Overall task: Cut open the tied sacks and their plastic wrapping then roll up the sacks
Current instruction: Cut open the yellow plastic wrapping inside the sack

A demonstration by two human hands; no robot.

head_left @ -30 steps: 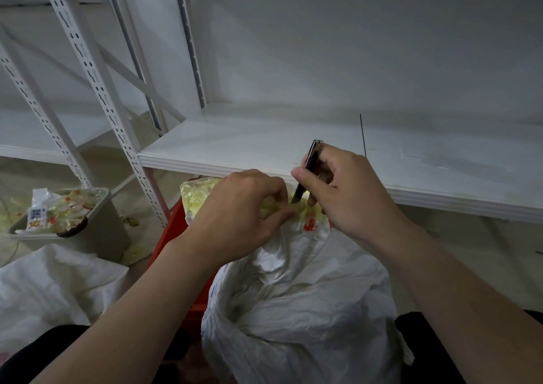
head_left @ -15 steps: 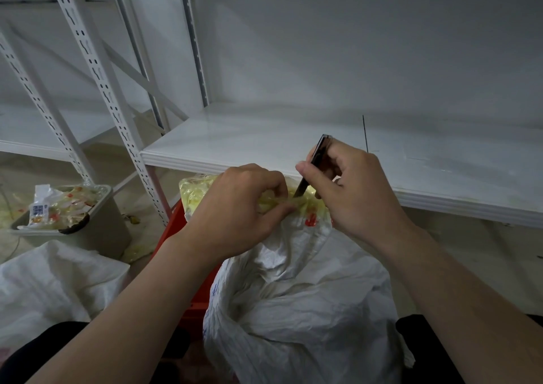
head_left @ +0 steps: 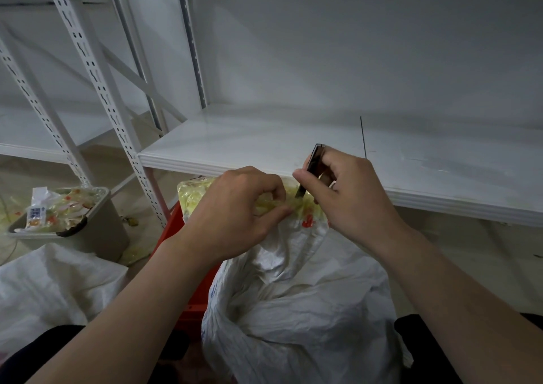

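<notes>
little is altered since the earlier frames: the same grips are kept by both hands, and the cutter (head_left: 312, 164) is seen only marginally lower against the edge of the shelf (head_left: 264, 145), its blade still set at the gathered neck of the sack (head_left: 293, 310). the left hand (head_left: 238, 207) is closed on the bunched yellow plastic wrapping (head_left: 304, 209) at the sack's top, with thumb and fingers curled over it. the right hand (head_left: 352, 201) is curled around the dark cutter, which is pinched between thumb and forefinger and held tilted, handle up and to the right, blade tip down in the plastic just right of the left thumb. the white woven sack is stood directly below both hands, its crumpled mouth drawn up to them, and a red mark is printed near the neck. a red crate (head_left: 173, 231) is seen just behind and left of the sack. a bin (head_left: 97, 231) filled with plastic scraps is placed on the floor at left, and another white sack (head_left: 53, 280) is laid in front of it.
</notes>
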